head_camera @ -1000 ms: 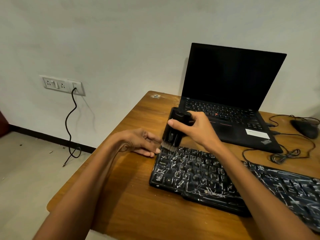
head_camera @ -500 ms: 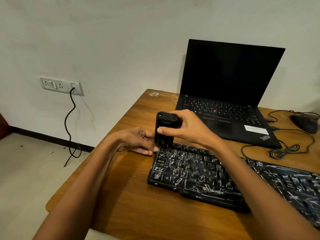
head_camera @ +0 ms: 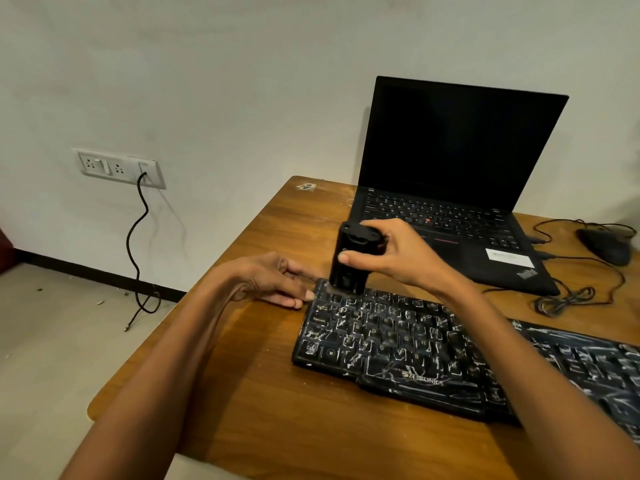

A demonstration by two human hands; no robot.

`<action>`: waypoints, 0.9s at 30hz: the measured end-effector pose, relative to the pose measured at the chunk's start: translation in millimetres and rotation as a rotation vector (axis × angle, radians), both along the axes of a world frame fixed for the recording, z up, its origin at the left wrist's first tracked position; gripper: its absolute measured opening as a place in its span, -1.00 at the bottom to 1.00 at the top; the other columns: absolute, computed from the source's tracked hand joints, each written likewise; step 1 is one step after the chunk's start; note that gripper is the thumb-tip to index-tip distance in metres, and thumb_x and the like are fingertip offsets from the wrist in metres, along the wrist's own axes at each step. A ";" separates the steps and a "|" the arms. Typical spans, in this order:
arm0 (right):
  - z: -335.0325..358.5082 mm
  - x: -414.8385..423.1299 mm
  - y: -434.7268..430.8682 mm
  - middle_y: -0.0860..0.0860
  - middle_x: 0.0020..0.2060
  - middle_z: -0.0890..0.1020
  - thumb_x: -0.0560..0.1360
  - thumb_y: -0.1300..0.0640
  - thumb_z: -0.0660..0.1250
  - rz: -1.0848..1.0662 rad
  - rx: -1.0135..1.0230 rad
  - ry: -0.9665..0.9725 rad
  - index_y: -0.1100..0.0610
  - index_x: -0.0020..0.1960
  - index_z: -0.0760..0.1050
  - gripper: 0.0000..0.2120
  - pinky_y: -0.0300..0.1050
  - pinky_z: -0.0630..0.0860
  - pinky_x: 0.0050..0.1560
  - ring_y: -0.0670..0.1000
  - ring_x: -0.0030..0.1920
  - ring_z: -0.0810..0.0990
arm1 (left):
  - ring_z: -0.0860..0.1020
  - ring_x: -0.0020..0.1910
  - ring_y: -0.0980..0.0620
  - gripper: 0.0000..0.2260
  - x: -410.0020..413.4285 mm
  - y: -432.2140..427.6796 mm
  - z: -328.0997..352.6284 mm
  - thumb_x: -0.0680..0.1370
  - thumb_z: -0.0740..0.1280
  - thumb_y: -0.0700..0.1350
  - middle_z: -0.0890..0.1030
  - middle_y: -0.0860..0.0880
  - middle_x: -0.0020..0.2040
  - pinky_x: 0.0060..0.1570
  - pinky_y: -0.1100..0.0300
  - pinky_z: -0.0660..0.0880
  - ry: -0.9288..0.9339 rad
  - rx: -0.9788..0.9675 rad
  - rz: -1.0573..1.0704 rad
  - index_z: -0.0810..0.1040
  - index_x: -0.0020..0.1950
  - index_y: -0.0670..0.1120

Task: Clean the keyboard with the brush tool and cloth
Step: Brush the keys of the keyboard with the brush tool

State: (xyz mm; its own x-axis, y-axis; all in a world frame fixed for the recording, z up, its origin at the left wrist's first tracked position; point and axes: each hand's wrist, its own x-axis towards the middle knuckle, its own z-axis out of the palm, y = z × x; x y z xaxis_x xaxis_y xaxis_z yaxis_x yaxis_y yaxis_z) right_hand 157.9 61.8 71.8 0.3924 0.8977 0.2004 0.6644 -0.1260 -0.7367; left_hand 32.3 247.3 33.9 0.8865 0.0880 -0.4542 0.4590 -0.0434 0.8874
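Observation:
A black keyboard [head_camera: 433, 351] streaked with white dust lies across the wooden table [head_camera: 277, 427]. My right hand [head_camera: 394, 254] grips a black brush tool [head_camera: 349, 268] upright, its lower end down on the keyboard's far left corner. My left hand [head_camera: 273, 278] rests on the table with its fingertips against the keyboard's left end. No cloth is in view.
An open black laptop [head_camera: 450, 188] stands behind the keyboard. A black mouse [head_camera: 606, 245] and a coiled cable [head_camera: 568, 299] lie at the right. The table's left edge drops to the floor, where a cord [head_camera: 138, 244] hangs from a wall socket [head_camera: 117, 168].
The brush tool went from tilted to upright and shifted left to the keyboard's far corner. My left hand has stayed at the keyboard's left end.

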 end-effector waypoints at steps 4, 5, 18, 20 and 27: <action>6.5 19.0 -28.5 -0.08 -0.22 0.63 0.35 0.04 0.45 -0.063 0.029 0.037 0.07 -0.06 0.57 -0.80 -0.30 0.45 -0.19 -0.19 -0.19 0.59 | 0.61 -0.34 0.10 -0.61 0.3 -1.2 1.6 0.43 0.35 -0.36 0.66 -0.05 -0.23 -0.36 0.36 0.56 0.007 0.040 -0.008 0.52 0.22 -0.09; 9.8 18.9 -30.8 -0.06 -0.22 0.63 0.35 0.04 0.45 -0.065 0.056 0.032 0.09 -0.07 0.57 -0.80 -0.29 0.48 -0.18 -0.18 -0.19 0.60 | 0.61 -0.34 0.10 -0.62 0.5 -0.7 3.4 0.43 0.35 -0.36 0.65 -0.06 -0.19 -0.36 0.35 0.56 0.010 0.055 -0.003 0.52 0.21 -0.09; -0.3 11.6 -5.9 0.06 -0.14 0.63 0.38 0.01 0.43 -0.111 0.178 0.037 0.13 -0.03 0.53 -0.75 -0.13 0.55 -0.10 -0.01 -0.08 0.61 | 0.53 -0.31 0.15 -0.86 22.3 -18.3 8.4 0.44 0.38 -0.21 0.62 -0.07 -0.10 -0.37 0.40 0.49 -0.001 0.360 0.000 0.62 -0.01 -0.13; -0.9 1.1 -6.9 0.02 -0.14 0.61 0.38 0.04 0.42 -0.006 0.150 0.150 0.11 -0.01 0.52 -0.76 -0.18 0.56 -0.15 -0.04 -0.09 0.62 | 0.53 -0.30 0.15 -0.90 22.2 -17.8 8.2 0.45 0.36 -0.24 0.61 -0.03 -0.16 -0.35 0.39 0.51 -0.006 0.345 0.014 0.62 -0.08 -0.12; 4.8 6.9 -7.4 0.11 -0.16 0.62 0.39 0.06 0.43 -0.054 0.176 0.059 0.18 -0.06 0.53 -0.77 -0.12 0.53 -0.13 0.01 -0.11 0.61 | 0.53 -0.24 0.14 -0.89 21.6 -19.7 9.3 0.43 0.38 -0.22 0.61 -0.03 -0.12 -0.35 0.41 0.50 -0.003 0.360 0.010 0.62 -0.07 -0.09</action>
